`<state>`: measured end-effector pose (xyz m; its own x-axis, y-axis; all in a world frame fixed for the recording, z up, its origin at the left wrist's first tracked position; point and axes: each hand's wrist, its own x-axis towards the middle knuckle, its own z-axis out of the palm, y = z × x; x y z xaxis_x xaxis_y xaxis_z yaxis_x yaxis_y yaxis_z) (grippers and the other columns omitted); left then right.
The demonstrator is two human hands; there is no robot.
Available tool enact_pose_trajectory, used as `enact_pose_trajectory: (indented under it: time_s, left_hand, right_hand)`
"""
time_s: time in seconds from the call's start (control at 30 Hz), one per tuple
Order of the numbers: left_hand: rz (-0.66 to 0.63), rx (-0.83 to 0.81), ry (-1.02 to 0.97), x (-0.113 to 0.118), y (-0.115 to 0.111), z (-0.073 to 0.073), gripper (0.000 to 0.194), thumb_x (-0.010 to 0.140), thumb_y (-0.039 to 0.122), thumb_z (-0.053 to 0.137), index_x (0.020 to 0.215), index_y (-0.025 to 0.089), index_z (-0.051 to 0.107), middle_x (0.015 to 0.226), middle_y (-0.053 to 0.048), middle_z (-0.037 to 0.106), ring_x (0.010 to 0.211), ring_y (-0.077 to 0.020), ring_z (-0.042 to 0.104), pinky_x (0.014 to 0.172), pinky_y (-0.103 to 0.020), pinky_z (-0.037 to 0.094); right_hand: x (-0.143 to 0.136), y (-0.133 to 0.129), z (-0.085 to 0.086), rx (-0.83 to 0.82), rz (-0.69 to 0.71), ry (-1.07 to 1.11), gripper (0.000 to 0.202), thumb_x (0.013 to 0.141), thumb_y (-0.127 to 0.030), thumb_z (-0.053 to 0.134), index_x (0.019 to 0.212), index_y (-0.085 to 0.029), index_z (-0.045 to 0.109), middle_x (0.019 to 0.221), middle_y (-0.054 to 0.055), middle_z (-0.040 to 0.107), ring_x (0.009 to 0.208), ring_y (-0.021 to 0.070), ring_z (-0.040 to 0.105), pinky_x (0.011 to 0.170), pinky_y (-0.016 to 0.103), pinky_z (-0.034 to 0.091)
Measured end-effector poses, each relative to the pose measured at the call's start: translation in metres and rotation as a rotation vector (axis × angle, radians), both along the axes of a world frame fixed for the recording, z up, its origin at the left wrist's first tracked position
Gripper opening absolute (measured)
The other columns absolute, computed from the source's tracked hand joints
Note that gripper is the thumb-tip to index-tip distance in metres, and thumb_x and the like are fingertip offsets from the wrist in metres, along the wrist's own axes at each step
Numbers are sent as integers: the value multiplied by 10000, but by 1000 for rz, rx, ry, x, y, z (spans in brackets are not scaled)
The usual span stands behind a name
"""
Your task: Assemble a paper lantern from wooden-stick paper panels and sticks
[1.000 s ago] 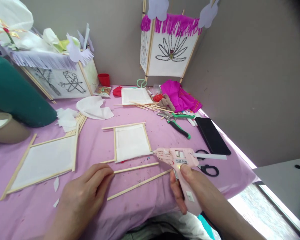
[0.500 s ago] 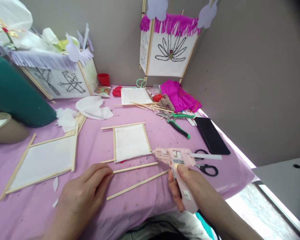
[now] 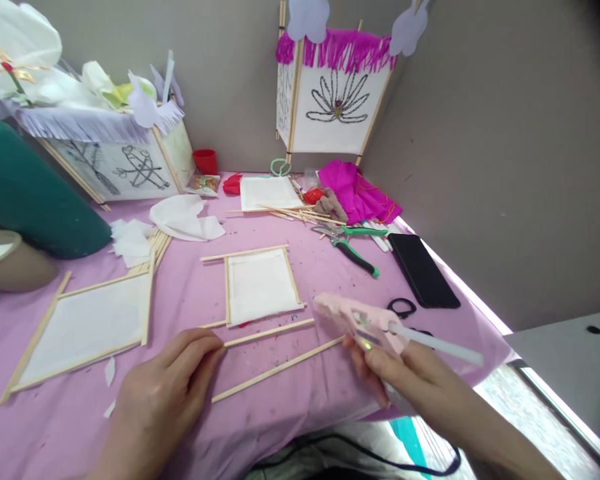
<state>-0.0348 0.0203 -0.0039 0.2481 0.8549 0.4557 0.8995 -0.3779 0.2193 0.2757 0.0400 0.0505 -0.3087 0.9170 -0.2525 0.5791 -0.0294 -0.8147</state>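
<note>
Lilac tablecloth (image 3: 184, 283), speckled, below grey wall (image 3: 230, 80). Near edge: wooden stick (image 3: 273, 332), pinched in left hand (image 3: 167, 380); hot-glue gun (image 3: 347, 315), gripped in right hand (image 3: 405, 377). Right edge: smartphone (image 3: 424, 271). By far edge: magenta-fringed lantern (image 3: 337, 110).

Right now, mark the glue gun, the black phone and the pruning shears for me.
Glue gun (image 3: 360, 321): head view, on the side of its pink body.
Black phone (image 3: 424, 271): head view, middle of its upper face.
Pruning shears (image 3: 356, 258): head view, on the mostly black handle.

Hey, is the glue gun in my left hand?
No, your right hand grips the pink glue gun, while your left hand holds a thin wooden stick.
</note>
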Motion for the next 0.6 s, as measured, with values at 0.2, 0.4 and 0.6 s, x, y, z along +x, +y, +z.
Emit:
enact_pose_trajectory:
  time_s: [0.2, 0.4, 0.6]
  left_hand:
    - [17, 16, 25, 0, 2, 1, 195, 908, 339, 465, 926, 226, 623, 957, -10, 679, 781, -132, 659, 666, -224, 486]
    - [26, 12, 50, -1, 8, 4, 200, 912, 346, 459, 940, 239, 624, 960, -2, 680, 764, -129, 659, 654, -225, 484]
    - [27, 8, 59, -3, 11, 7, 227, 913, 360, 449, 952, 242, 638, 954, -3, 686, 763, -127, 659, 674, -220, 487]
  right_hand:
    - [16, 35, -13, 559, -96, -591, 350, 856, -457, 511, 1090, -205, 580, 978, 55, 682, 799, 237, 636, 628, 313, 429]
    - [11, 58, -33, 689, -183, -925, 452, 858, -540, 507, 1128, -182, 565, 944, 83, 675, 788, 243, 639, 581, 309, 408]
    - [11, 58, -21, 804, -152, -778, 370, 817, -460, 613, 1041, -164, 617, 888, 94, 616, 878, 271, 557, 736, 375, 425]
